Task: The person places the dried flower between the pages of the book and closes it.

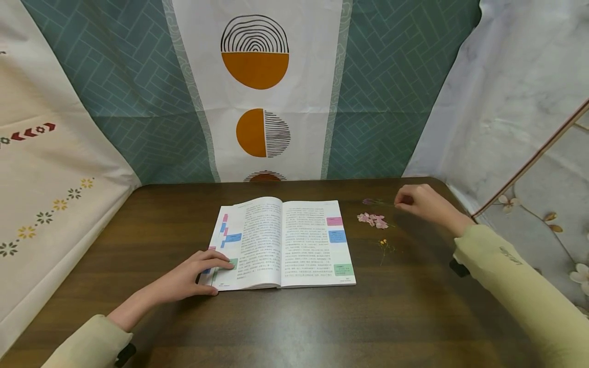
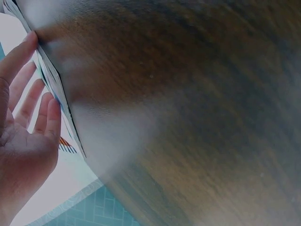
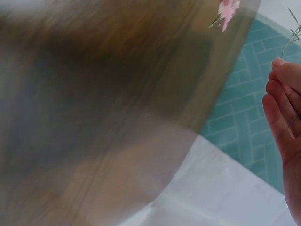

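An open book (image 1: pixel 306 245) with printed pages and coloured boxes lies on the table. My left hand (image 1: pixel 195 273) rests at its lower left corner, fingers stretched over the left page and thumb at the bottom edge. Off the book's right side, my right hand (image 1: pixel 421 202) pinches the thin stem of a small purple flower (image 1: pixel 369 201) between thumb and fingertips. In the right wrist view, the green stem (image 3: pixel 295 35) with narrow leaves rises from those fingertips. Below the purple flower lie a pink blossom sprig (image 1: pixel 372 220) and a small yellow flower sprig (image 1: pixel 384 244).
The dark wooden table (image 1: pixel 294 327) extends around the book. A green and white patterned cloth (image 1: pixel 294 92) hangs behind its far edge, with a cream cloth (image 1: pixel 50 204) on the left and a marbled cloth (image 1: pixel 460 112) on the right.
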`<state>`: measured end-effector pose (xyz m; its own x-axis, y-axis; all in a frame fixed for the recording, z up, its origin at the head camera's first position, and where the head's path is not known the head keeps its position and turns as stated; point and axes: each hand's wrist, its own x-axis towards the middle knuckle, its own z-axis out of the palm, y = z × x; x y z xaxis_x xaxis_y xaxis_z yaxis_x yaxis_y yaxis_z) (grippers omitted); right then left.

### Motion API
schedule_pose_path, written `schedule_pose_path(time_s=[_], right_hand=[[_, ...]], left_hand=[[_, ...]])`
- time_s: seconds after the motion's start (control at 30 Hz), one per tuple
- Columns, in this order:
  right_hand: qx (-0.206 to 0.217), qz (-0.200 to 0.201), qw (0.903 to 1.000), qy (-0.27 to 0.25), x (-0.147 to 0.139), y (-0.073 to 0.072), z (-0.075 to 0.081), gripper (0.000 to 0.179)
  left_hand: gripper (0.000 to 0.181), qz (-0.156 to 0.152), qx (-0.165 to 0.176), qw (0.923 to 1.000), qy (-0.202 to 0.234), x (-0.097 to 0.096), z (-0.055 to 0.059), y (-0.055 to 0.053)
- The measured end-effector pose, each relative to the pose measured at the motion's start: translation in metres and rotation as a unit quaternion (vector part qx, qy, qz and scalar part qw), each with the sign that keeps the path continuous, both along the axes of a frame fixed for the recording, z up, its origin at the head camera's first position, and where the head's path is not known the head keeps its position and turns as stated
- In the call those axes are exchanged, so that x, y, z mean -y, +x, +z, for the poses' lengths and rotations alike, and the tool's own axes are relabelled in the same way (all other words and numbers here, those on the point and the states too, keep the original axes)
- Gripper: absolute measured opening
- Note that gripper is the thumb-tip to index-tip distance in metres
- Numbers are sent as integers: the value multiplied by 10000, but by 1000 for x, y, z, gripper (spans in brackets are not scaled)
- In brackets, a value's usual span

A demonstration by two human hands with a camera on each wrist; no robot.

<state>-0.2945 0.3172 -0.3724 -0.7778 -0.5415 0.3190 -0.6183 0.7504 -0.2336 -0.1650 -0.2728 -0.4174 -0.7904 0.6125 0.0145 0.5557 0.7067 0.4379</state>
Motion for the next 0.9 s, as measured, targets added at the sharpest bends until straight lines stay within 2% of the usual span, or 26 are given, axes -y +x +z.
schedule_pose_path(time_s=[0.27,0.37,0.53,0.9], right_hand=[[-86,8,9996,-250,30,-12,5,6],[15,46,9995,-318,46,-17,9,3],[244,137,9984,-493,74,-23,13,9],[602,292,9944,-815,124,-30,12,6]], left_hand=[[51,29,47,10000,-27,1,0,0],[51,28,26,10000,-23,1,0,0],[51,7,-25,10000,-39,1,0,0],[51,22,-4,10000,14,0,0,1]])
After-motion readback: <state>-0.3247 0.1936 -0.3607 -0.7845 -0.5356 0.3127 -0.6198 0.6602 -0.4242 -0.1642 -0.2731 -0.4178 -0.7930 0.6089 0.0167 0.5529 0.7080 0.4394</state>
